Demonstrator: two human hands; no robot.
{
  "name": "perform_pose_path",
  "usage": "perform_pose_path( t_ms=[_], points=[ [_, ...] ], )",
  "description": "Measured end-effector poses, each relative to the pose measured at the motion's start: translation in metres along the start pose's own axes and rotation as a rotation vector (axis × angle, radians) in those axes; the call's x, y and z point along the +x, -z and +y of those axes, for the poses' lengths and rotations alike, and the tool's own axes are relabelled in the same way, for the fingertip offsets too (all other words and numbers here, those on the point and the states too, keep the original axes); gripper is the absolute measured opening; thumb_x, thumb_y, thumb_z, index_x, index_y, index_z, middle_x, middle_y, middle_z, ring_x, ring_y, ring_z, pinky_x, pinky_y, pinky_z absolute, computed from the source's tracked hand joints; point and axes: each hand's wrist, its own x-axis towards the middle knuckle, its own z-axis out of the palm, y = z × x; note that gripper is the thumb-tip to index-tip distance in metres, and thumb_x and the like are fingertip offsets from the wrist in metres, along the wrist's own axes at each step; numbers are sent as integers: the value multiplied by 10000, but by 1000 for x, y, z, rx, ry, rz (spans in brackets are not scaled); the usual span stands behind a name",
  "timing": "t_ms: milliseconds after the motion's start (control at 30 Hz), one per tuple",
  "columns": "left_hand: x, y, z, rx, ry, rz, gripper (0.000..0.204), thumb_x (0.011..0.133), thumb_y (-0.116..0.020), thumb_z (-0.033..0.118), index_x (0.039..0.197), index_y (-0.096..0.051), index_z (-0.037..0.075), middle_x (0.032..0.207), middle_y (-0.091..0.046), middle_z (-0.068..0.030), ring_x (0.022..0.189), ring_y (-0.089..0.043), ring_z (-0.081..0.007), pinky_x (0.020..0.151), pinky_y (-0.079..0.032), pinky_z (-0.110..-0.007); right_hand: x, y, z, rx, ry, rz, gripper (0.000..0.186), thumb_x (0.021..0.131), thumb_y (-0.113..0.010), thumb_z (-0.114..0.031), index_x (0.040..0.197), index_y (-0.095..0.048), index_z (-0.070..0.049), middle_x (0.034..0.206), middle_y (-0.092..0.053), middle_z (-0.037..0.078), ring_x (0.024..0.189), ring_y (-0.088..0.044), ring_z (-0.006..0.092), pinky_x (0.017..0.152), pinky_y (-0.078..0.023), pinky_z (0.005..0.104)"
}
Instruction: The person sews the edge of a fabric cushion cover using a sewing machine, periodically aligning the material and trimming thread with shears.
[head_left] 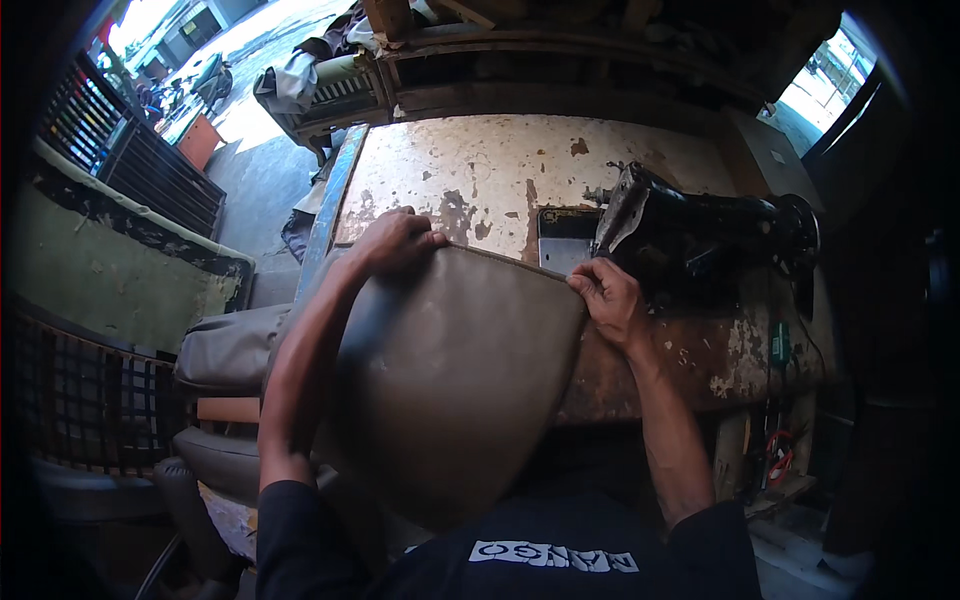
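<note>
A sheet of brown-grey upholstery material (470, 350), leather-like, hangs from my two hands over the table's near edge and down toward my lap. My left hand (398, 243) pinches its far edge near the left corner. At the right corner, my right hand (610, 298) grips the same edge between thumb and fingers. The edge between them is pulled fairly straight and looks folded or seamed. Just beyond my right hand stands a black sewing machine (690, 215), its needle area partly hidden behind its head. The metal bed plate (565, 240) lies beside the material's far edge.
The worn wooden table (440, 160) has peeling paint. Stacked brown padded cushions (235, 350) are at the left, near a green padded panel (120, 250). A wooden frame (540, 45) runs along the back. A green object (780, 343) hangs at the right.
</note>
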Motion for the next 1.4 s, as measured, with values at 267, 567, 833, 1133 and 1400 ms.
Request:
perform_pose_path(
  t_ms=[267, 567, 833, 1133, 1400],
  points=[
    [-39, 30, -39, 172, 160, -13, 356, 1014, -655, 390, 991, -737, 44, 952, -714, -205, 963, -680, -369, 864, -512, -488, -147, 127, -21, -308, -289, 424, 245, 1034, -635, -135, 1248, -692, -30, 1119, -693, 137, 999, -694, 274, 816, -556, 375],
    [24, -31, 135, -62, -232, -59, 296, 997, -679, 285, 1157, -763, 51, 1174, -731, -210, 1091, -697, -397, 965, -546, -460, -342, 251, 86, -959, -987, 546, 431, 988, -616, -95, 1416, -577, -49, 1324, -607, 263, 1240, -574, 471, 1007, -473, 567],
    [72, -45, 163, 129, -402, -332, 288, 949, -643, 311, 920, -741, 42, 963, -756, -186, 947, -729, -363, 848, -561, -473, -386, 242, 112, -837, -881, 530, 331, 949, -708, -191, 1242, -693, -38, 1227, -646, 215, 1153, -624, 429, 1003, -495, 518],
    [71, -21, 136, -6, -234, -383, 537, 1002, -620, 552, 1107, -765, 46, 1039, -758, -203, 995, -718, -352, 915, -536, -482, -407, 324, 196, -919, -1303, 563, 815, 854, -774, -412, 1513, -435, -72, 1182, -723, 296, 1085, -704, 491, 923, -562, 544],
    [-35, 49, 5, -96, 64, -211, 345, 979, -687, 372, 1054, -754, 41, 893, -738, -121, 866, -702, -259, 820, -531, -423, -331, 247, 59, -195, -845, 1036, 491, 1003, -668, -339, 1417, -586, -88, 757, -595, 42, 520, -559, 125, 453, -432, 290]
  ],
)
